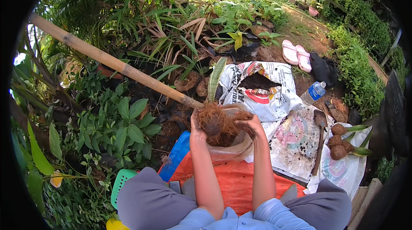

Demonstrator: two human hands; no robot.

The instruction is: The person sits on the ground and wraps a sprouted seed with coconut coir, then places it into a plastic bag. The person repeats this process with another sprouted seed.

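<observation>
My left hand (197, 125) cups the left side of a ball of brown coconut fibre (214, 122), from whose top a broad sansevieria leaf (216, 77) stands upright. In my right hand (252, 125) is a loose tuft of the same fibre (241, 117), close to the ball's right side. Both hands are above a translucent plastic bag (230, 152) with more fibre in it. Behind it lies a torn white printed sack (270, 103) with dark soil (259, 82) showing. At the right, several fibre-wrapped balls (338, 152) with leaves rest on white plastic.
A bamboo pole (128, 69) slants from the upper left to near my left hand. A soiled trowel (318, 143) lies on a flattened sack (293, 140), near a water bottle (313, 91). Pink clogs (296, 54) are farther back. Beside my knee stands a green plastic basket (120, 183).
</observation>
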